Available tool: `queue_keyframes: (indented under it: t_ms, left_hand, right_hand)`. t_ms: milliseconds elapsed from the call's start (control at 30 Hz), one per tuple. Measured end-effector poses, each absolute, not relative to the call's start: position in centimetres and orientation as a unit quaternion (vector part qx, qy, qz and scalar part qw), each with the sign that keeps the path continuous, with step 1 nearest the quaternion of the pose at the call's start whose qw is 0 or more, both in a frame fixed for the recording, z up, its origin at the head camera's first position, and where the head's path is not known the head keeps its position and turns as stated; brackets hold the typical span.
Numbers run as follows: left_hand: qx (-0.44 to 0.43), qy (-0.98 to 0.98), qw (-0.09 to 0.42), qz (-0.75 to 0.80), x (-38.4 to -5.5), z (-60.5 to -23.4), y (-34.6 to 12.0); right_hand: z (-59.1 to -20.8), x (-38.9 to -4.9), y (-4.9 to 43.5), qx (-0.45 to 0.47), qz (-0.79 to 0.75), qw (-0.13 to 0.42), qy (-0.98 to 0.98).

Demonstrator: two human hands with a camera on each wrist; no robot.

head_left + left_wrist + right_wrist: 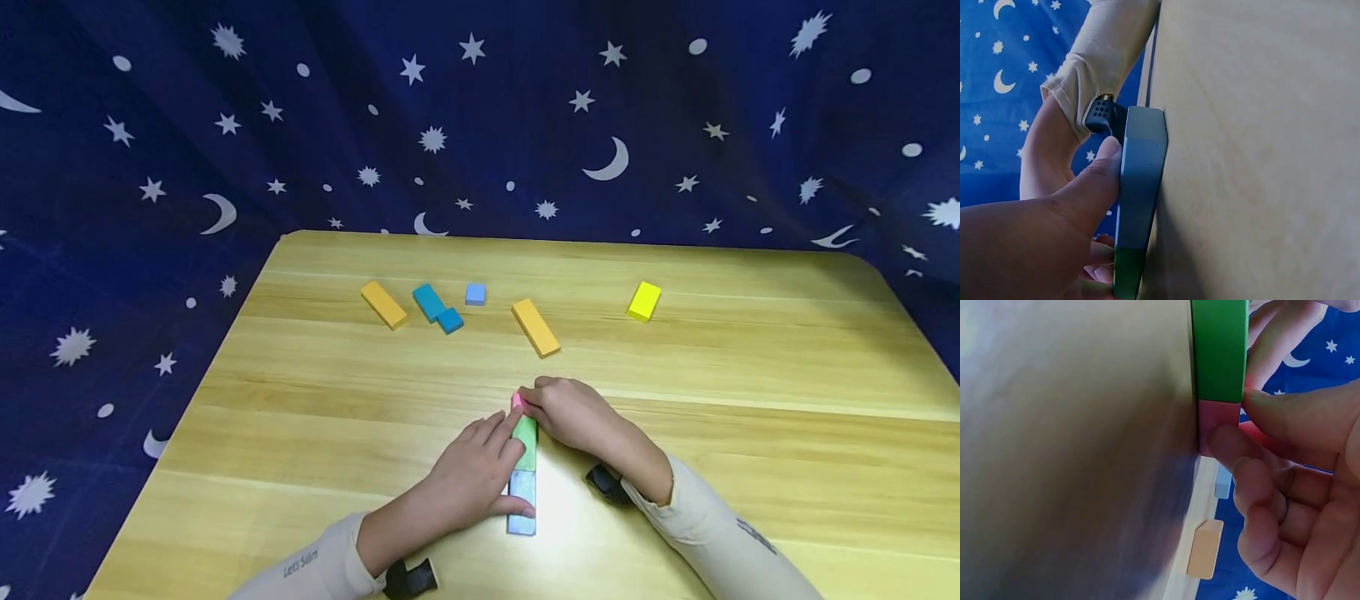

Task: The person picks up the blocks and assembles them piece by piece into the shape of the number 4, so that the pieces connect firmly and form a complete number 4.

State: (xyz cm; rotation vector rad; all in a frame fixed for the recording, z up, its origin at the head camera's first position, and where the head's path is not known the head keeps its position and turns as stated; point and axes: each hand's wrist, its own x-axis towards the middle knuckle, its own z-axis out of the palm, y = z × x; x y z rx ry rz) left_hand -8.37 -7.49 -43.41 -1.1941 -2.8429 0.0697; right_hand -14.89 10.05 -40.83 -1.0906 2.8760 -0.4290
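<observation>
A blue block [522, 492], a green block [529, 442] and a pink block [516, 401] lie end to end in a straight row on the table. My left hand [474, 473] rests along the row's left side; its thumb touches the blue block and its extended fingers reach over the green and pink ones. At the row's far end my right hand [576, 414] pinches the pink block between thumb and index finger. The right wrist view shows the pink block [1210, 419] against the end of the green block [1219, 350], partly covered by a fingertip.
Farther back on the wooden table [750, 350] lie two orange blocks [384, 305], two darker blue blocks [429, 302], a small light-blue block [476, 294] and a yellow block [643, 302]. A dark blue star-patterned cloth [510, 125] hangs behind the far edge.
</observation>
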Motion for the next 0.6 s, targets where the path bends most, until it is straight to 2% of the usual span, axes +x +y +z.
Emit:
queue_keyframes:
  t_ms: [600]
  left_hand:
    - [-0.39, -0.919, 0.061, 0.023, -8.37, -43.87, -7.57]
  right_hand:
    - [-40.91, -15.19, 10.32, -0.347, -0.161, 0.04, 0.923]
